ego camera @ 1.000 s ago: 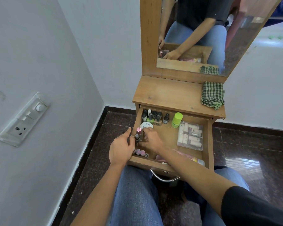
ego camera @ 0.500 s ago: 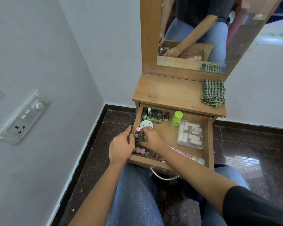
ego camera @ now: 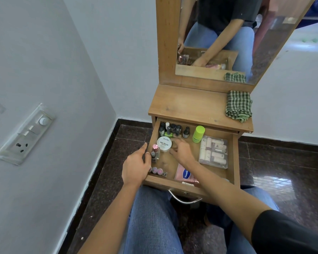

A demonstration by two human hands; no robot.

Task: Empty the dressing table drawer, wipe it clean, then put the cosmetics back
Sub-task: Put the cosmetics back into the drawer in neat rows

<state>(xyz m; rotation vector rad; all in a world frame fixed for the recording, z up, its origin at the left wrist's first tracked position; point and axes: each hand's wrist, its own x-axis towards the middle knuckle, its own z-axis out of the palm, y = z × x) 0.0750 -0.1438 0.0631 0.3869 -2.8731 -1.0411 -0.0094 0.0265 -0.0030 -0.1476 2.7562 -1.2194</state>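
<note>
- Open wooden drawer (ego camera: pixel 236 162) of the wooden dressing table (ego camera: pixel 187 105) is out over our knees, with cosmetics inside.
- Our left hand (ego camera: pixel 136 167) grips the drawer's left wall: thumb outside, fingers curled inside, just beside a small pink-capped bottle (ego camera: pixel 155 151).
- Our right hand (ego camera: pixel 182 151) is inside the drawer, fingers curled against a white round nail-polish jar (ego camera: pixel 164 143). We cannot tell whether it grips.
- Lime-green cylindrical bottle (ego camera: pixel 198 134) and clear pouch of tubes (ego camera: pixel 214 152) sit further right.
- Green checked cloth (ego camera: pixel 238 106) lies on the table.
</note>
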